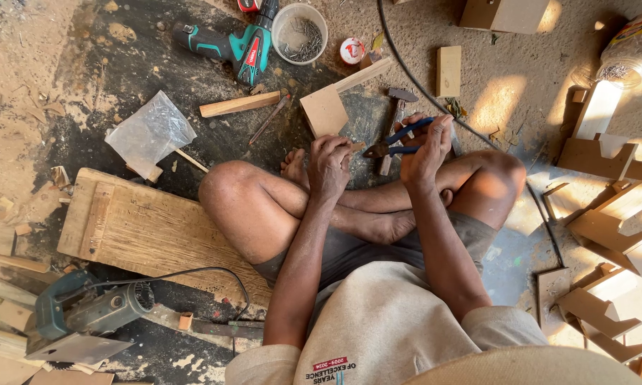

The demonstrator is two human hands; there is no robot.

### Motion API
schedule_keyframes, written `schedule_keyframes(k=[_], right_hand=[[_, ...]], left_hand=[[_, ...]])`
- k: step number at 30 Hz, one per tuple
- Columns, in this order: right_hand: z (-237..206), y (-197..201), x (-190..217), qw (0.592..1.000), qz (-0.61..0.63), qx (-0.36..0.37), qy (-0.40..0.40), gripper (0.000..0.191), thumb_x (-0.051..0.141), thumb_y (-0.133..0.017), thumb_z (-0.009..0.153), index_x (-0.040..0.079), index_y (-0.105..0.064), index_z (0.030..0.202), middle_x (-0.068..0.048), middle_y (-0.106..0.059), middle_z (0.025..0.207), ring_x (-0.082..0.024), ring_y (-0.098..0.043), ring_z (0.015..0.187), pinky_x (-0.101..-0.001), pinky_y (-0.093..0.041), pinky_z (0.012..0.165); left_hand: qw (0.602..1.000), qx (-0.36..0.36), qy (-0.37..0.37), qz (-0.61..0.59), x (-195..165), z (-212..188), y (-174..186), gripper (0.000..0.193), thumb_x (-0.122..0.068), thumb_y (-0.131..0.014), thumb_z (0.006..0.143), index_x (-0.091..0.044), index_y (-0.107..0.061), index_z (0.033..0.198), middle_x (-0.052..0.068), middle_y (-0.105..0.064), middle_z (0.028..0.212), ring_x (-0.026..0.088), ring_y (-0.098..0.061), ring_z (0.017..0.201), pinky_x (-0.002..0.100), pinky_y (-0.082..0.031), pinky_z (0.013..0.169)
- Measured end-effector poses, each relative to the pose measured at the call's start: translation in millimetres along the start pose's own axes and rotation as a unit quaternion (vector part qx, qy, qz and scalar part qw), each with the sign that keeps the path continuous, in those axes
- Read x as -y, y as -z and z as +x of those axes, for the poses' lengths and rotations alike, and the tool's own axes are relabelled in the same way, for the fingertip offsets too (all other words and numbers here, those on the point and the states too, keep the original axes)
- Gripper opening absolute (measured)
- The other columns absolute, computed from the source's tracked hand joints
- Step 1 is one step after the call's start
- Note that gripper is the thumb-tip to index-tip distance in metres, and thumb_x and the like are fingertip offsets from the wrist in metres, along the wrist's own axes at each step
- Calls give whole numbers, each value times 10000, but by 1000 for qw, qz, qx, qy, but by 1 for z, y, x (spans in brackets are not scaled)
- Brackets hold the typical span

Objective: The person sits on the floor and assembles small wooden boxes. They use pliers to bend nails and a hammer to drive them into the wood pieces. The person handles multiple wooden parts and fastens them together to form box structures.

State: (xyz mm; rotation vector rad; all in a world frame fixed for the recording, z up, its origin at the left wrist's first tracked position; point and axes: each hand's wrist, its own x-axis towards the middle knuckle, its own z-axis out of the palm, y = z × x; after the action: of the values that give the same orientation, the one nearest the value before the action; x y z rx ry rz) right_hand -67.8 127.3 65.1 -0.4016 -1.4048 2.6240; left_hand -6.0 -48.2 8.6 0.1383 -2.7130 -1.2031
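Sitting cross-legged on the dusty floor, the person works with both hands raised just above the crossed shins. The right hand point(426, 146) is closed around the blue handles of a pair of pliers point(399, 140), whose dark nose points toward the other hand. The left hand point(329, 162) is curled into a loose fist around a small wooden piece point(357, 147); only a pale tip of it shows, sticking out between the fingers, right at the nose of the pliers. Whether the pliers actually bite on it I cannot tell.

Just beyond the hands a hammer point(394, 117) lies on the ground, partly hidden behind the pliers. Near it, further left, rests a square wooden board point(324, 110) with a slat attached. A teal cordless drill point(228, 44) and a white tub of nails point(299, 32) sit well beyond that. A clear plastic bag point(150, 132) lies off to the left, and a thick plank point(143, 228) rests beside the left knee, with a circular saw point(86, 314) near it.
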Motion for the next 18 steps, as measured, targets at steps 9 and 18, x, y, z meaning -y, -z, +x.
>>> schedule_keyframes(k=[9, 18], right_hand=[[-14, -18, -2, 994, -36, 97, 39, 416, 470, -437, 1111, 68, -542, 1100, -148, -664, 1216, -264, -667, 1140, -513, -609, 1013], [-20, -29, -5, 978, -92, 166, 91, 370, 411, -384, 1168, 63, -508, 1163, -168, -622, 1294, -251, -650, 1172, -482, -584, 1062]], left_hand=[[999, 23, 3, 22, -15, 4, 18, 317, -112, -901, 734, -105, -800, 1034, -10, -708, 1203, 232, -571, 1212, 365, -521, 1004], [1000, 12, -3, 18, -14, 5, 18, 349, -170, -939, 708, -116, -791, 1020, -14, -700, 1201, 209, -575, 1209, 334, -544, 994]])
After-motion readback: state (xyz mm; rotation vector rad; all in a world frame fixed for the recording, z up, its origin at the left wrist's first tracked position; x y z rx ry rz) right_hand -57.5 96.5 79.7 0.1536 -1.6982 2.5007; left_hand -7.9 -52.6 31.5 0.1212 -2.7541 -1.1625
